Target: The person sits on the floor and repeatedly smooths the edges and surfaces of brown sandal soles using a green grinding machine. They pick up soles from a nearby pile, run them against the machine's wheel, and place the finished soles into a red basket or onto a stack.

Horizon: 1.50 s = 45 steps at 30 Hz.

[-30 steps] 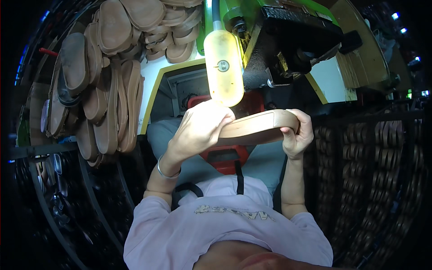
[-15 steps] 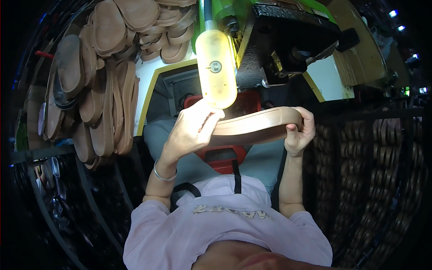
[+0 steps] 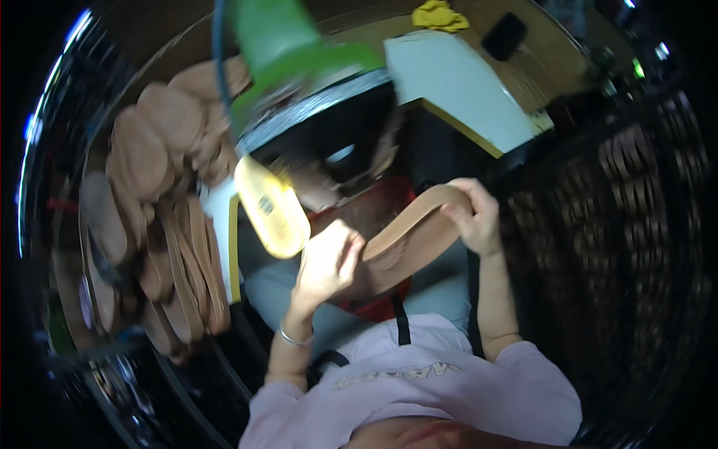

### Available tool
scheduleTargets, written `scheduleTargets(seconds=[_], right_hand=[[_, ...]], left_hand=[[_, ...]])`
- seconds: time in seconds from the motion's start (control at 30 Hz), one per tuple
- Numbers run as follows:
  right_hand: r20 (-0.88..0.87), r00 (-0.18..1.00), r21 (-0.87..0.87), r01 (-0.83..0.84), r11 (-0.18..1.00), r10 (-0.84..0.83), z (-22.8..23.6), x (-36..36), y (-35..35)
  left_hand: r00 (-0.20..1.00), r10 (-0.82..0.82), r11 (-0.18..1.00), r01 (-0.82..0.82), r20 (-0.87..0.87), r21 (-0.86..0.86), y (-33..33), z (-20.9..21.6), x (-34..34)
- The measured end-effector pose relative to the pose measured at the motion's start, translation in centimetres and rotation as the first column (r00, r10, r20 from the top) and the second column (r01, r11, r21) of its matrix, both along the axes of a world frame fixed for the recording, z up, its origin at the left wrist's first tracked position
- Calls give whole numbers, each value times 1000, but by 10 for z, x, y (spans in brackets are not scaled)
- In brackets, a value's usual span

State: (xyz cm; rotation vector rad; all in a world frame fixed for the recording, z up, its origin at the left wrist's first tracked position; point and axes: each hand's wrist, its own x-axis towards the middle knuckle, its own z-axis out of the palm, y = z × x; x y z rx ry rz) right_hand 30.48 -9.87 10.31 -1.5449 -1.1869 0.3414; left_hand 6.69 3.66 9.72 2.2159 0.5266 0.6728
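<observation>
A tan shoe sole is held between my two hands above my lap, slanting up to the right with its broad face partly in view. My right hand grips its raised right end, thumb on the near side and fingers curled over the far side. At the lower left end, my left hand is closed with its fingers pinched together at the sole; its fingertips are blurred and partly hidden. A lit yellowish lamp hangs just beyond my left hand.
A green and black machine stands straight ahead, above a red container. Tan soles are piled at the left. A white tabletop with a yellow edge lies ahead right, with a yellow cloth beyond. Racks line the right.
The head view has turned, so lamp and machine appear further left. The sole has tilted: its left end is lower and more of its broad face shows. Both hands still hold it.
</observation>
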Motion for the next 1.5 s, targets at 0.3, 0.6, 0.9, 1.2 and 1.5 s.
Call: scheduleTargets(seconds=[0.3,0.6,0.9,1.2,1.5], right_hand=[[-763,595,76,469,880,-252,-27,76,-20],[-721,640,147,516,844,-265,-50,122,30],[-776,561,234,681,694,-289,-43,186,-23],[-846,475,191,692,696,-240,-44,221,-26],[-918,387,125,499,858,-91,-75,165,14]], left_hand=[[801,541,824,-566,258,28,-8,-265,-21],[793,492,869,-473,360,-144,46,-137,159],[768,632,656,-602,104,456,132,-94,281],[865,425,841,-486,268,237,105,-91,266],[731,653,292,-1,199,-956,66,-138,199]])
